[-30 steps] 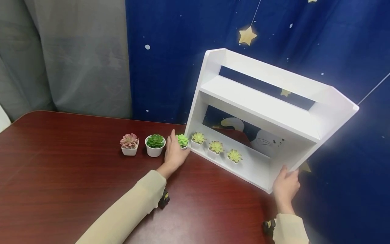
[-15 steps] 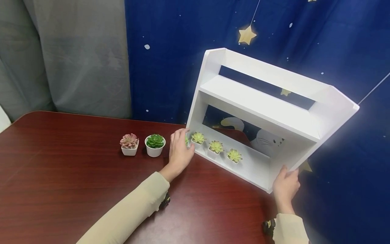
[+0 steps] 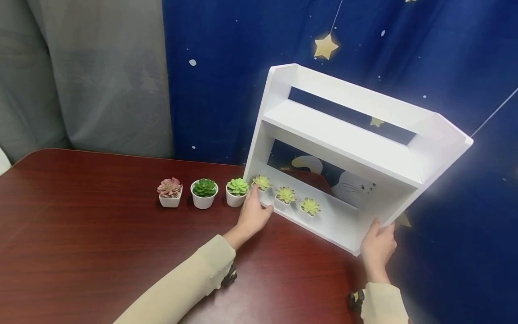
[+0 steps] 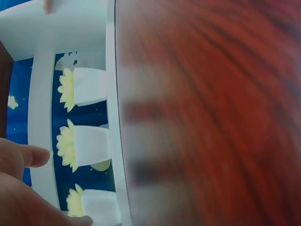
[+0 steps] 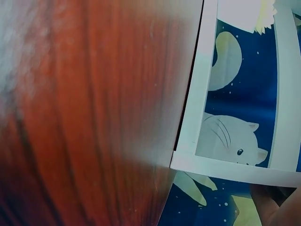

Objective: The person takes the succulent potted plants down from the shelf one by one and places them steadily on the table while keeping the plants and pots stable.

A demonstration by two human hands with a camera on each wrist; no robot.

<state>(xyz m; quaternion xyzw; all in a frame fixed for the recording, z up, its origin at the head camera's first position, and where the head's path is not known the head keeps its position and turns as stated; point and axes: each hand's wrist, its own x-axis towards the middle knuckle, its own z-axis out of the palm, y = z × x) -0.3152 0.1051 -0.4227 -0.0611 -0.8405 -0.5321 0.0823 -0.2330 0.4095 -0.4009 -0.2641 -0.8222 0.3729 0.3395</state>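
A white two-tier shelf (image 3: 344, 166) stands at an angle on the table, with three yellow-green potted succulents on its lower board. My left hand (image 3: 254, 213) reaches to the shelf's front left corner, beside the leftmost succulent (image 3: 262, 182). In the left wrist view, its thumb and a finger are spread apart, and a fingertip overlaps the nearest pot (image 4: 101, 207); contact is unclear. The middle succulent (image 3: 285, 195) and right succulent (image 3: 310, 206) stand untouched. My right hand (image 3: 378, 247) holds the shelf's right side panel near the bottom; its fingers are partly hidden behind the panel.
Left of the shelf, a bright green succulent (image 3: 237, 191), a dark green succulent (image 3: 204, 193) and a pink succulent (image 3: 170, 192) stand in a row on the brown table (image 3: 101, 243). A blue star-patterned curtain (image 3: 218, 90) hangs close behind, beside a grey curtain (image 3: 109, 81).
My left hand has moved right, from the bright green succulent to the leftmost succulent on the shelf, uncovering the green one. The right hand stays on the side panel.
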